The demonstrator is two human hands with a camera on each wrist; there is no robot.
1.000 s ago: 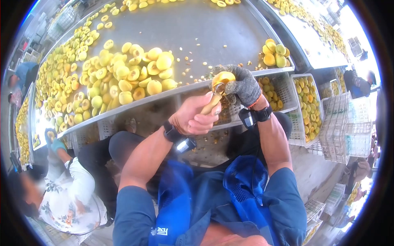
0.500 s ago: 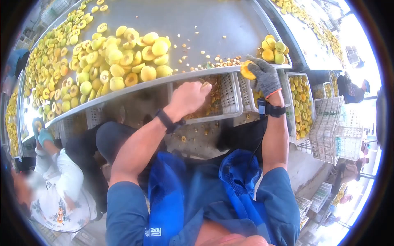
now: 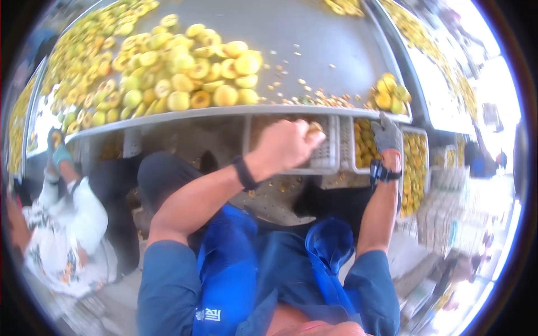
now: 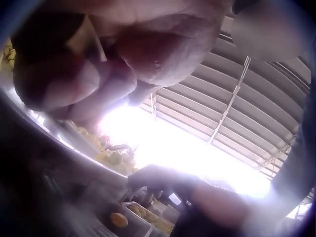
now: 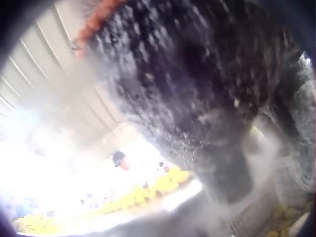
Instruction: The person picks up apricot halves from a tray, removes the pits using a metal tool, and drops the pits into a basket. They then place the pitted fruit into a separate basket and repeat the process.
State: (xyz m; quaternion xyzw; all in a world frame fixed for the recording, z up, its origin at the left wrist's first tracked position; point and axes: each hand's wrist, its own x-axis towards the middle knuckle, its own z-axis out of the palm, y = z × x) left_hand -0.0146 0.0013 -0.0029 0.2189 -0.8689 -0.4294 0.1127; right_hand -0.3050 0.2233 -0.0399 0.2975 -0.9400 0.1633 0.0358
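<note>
My bare left hand (image 3: 286, 147) is curled round a wooden-handled pitting tool (image 3: 315, 129), of which only a tan end shows beside the fingers. It hangs just below the table's front edge, in front of a white crate (image 3: 333, 151). My right hand (image 3: 386, 134), in a grey knit glove with an orange cuff, reaches over the fruit crate (image 3: 351, 159) with fingers extended and no fruit showing in it. In the left wrist view an orange-yellow fruit half (image 4: 118, 219) appears below the gloved hand.
Halved yellow stone fruit (image 3: 185, 78) is heaped on the left of the metal table (image 3: 280, 33). Scattered pits (image 3: 319, 99) and a small fruit pile (image 3: 389, 92) lie near its front edge. Another fruit-filled crate (image 3: 414, 168) stands at right; a person in white (image 3: 70, 235) sits at left.
The gloved right hand has moved right from the fruit at the tool to the crate, and the fruit half has left its fingers. My left hand has drawn away, keeping the tool.
</note>
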